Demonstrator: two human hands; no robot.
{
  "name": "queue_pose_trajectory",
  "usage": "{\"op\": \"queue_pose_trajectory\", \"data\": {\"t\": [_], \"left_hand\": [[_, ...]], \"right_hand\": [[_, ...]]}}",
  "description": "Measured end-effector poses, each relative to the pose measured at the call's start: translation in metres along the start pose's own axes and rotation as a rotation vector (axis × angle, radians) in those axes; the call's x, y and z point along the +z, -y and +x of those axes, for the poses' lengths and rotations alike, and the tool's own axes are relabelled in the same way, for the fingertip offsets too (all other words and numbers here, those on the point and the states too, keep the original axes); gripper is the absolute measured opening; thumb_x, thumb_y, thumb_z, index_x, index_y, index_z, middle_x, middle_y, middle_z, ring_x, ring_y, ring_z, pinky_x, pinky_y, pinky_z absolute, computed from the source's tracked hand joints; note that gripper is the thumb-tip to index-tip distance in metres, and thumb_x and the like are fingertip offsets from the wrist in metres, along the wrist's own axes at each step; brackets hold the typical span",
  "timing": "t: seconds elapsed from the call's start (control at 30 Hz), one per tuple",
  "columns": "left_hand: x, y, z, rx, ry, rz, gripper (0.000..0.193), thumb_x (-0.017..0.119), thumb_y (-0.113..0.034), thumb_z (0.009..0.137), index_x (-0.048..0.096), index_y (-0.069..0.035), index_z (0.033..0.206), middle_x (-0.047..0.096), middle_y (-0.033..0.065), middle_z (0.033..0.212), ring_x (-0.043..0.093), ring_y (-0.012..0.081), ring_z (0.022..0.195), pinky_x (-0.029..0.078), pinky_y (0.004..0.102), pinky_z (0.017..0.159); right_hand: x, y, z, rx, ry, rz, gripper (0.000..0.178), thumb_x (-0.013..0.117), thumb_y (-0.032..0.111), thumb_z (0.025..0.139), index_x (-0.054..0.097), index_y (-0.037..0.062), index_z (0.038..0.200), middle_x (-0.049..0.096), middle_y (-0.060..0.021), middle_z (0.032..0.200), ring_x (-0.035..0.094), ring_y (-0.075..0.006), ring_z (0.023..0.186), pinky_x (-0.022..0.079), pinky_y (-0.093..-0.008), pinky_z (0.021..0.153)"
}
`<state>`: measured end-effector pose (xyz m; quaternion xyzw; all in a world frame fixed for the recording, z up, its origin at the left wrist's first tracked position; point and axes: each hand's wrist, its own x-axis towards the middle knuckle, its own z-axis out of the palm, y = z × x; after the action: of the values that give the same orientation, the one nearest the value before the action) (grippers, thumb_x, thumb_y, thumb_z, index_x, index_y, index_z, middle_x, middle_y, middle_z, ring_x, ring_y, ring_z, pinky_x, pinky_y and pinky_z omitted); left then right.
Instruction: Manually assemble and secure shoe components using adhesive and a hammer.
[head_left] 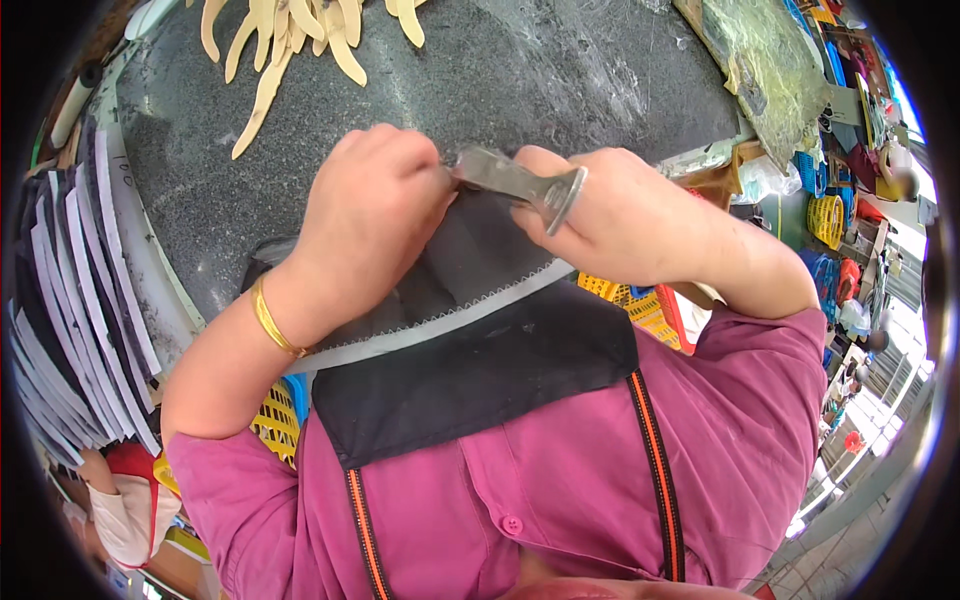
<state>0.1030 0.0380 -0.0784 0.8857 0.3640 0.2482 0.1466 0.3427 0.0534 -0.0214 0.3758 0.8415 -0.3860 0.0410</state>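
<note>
My right hand is closed around a grey metal hammer; its flared flat face is toward me, and any handle is hidden in the fist. The narrow end of the metal reaches across to the fingers of my left hand. That hand is closed, its fingertips turned down and out of sight, at a black sheet of material. Along the sheet's near edge runs a pale grey band joined by zigzag stitching. It lies at the near side of a dark speckled stone worktop.
Cream curved strips lie bunched at the worktop's far side. Stacked pale-edged dark sheets stand on the left. A cloudy plastic-covered board is far right. Yellow baskets sit below. Another person's sleeve shows lower left.
</note>
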Motion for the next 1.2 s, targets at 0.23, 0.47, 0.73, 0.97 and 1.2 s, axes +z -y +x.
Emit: {"op": "queue_pose_trajectory", "data": {"t": [0.23,0.47,0.73,0.97,1.2], "left_hand": [[-0.007,0.0,-0.012,-0.019,0.057,-0.117,0.02,0.076,-0.002,0.076,0.07,-0.003,0.095,0.063,0.0104,0.095,0.063,0.0296,0.086,0.053,0.039,0.074],[-0.021,0.017,-0.01,-0.215,0.199,-0.357,0.02,0.075,0.001,0.076,0.069,0.0,0.095,0.062,0.0111,0.092,0.062,0.0277,0.082,0.052,0.0345,0.068],[-0.014,0.014,-0.029,0.006,0.101,-0.102,0.022,0.075,0.0,0.077,0.072,-0.002,0.099,0.063,0.0091,0.092,0.062,0.0269,0.08,0.053,0.0345,0.068],[-0.016,0.014,-0.032,0.005,0.053,-0.055,0.022,0.075,0.0,0.077,0.071,-0.002,0.098,0.065,0.0101,0.093,0.064,0.0272,0.083,0.054,0.0349,0.071],[-0.02,0.018,-0.041,-0.06,0.049,-0.145,0.022,0.075,0.0,0.077,0.07,-0.002,0.099,0.064,0.01,0.093,0.064,0.0285,0.084,0.053,0.0365,0.073]], "right_hand": [[-0.004,0.005,0.0,0.026,-0.106,0.035,0.028,0.057,0.024,0.095,0.051,-0.0014,0.105,0.064,-0.0258,0.075,0.063,-0.0478,0.075,0.05,-0.0563,0.068],[0.011,0.0,0.005,-0.021,-0.066,0.04,0.029,0.055,0.025,0.095,0.051,-0.0016,0.105,0.063,-0.0261,0.075,0.064,-0.0473,0.077,0.05,-0.0555,0.07],[0.004,0.006,0.009,-0.119,-0.025,0.04,0.029,0.056,0.025,0.095,0.051,-0.0017,0.105,0.064,-0.0247,0.076,0.064,-0.0463,0.076,0.051,-0.0545,0.068],[0.013,0.015,0.016,-0.111,-0.164,0.029,0.025,0.059,0.022,0.094,0.051,-0.0006,0.101,0.063,-0.0214,0.069,0.065,-0.0442,0.07,0.052,-0.0522,0.062],[0.018,0.016,0.014,-0.113,-0.14,0.065,0.02,0.061,0.018,0.094,0.05,0.003,0.102,0.058,-0.0194,0.066,0.061,-0.0436,0.065,0.047,-0.0493,0.057]]}}
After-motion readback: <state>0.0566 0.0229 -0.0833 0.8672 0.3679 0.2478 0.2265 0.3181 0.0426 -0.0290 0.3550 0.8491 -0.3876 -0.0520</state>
